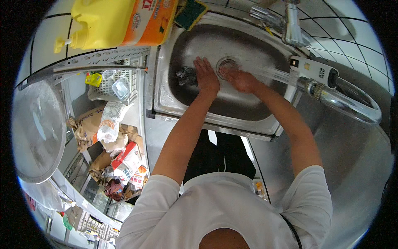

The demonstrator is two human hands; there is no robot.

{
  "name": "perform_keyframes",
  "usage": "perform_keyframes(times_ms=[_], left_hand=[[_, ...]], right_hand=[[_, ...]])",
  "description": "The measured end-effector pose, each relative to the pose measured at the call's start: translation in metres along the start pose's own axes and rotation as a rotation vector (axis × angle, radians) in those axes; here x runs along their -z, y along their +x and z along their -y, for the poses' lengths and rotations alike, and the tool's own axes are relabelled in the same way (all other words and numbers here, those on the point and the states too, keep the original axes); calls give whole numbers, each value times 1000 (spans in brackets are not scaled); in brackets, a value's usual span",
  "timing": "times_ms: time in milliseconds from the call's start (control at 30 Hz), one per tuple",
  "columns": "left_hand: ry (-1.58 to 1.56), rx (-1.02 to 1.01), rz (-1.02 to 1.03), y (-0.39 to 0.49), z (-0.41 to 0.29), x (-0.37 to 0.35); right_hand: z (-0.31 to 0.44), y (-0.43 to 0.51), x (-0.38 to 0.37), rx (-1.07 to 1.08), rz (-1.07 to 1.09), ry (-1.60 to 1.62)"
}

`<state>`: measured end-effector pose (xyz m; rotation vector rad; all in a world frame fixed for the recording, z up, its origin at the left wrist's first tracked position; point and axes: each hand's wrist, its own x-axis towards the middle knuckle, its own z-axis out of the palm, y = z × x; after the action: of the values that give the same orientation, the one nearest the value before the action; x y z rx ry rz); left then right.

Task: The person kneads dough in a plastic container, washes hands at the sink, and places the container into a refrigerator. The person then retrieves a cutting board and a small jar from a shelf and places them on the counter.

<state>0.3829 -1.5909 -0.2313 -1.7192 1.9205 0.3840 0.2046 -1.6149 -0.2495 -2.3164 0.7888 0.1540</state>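
Both hands are inside a stainless-steel sink basin [248, 107]. My left hand [207, 76] is left of the drain [228, 59], fingers extended, holding nothing. Over the lower part of the drain is my right hand [241, 79], blurred by motion, its fingers stretched toward the left hand; I see nothing in it. The hands are apart. Water [273, 74] runs from the faucet [311, 87] at the right toward the right hand. Left of my left hand lies a shiny crumpled patch [186, 76], either clear plastic or splashed water.
A yellow jug [99, 25] with an orange label and a green-yellow scouring sponge [190, 14] sit at the sink's upper left. Wall pipe fittings [292, 28] rise at the back. Left are a plastic basket [133, 84], paper bags [88, 127] and a large round translucent lid [39, 130].
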Motion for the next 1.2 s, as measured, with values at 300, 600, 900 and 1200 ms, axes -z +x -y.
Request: perform_keyframes(times_ms=[300, 600, 900, 1200], left_hand=[[-675, -199, 42, -28, -55, -23], [-1480, 202, -301, 14, -3, -27], [-2580, 536, 470, 109, -84, -4], [-740, 146, -186, 92, -122, 46]], right_hand=[[-19, -12, -2, -380, -416, -81], [-16, 72, 2, -740, -702, 1707], [-6, 51, 45, -756, -522, 685], [68, -18, 46, -856, -1123, 2149]])
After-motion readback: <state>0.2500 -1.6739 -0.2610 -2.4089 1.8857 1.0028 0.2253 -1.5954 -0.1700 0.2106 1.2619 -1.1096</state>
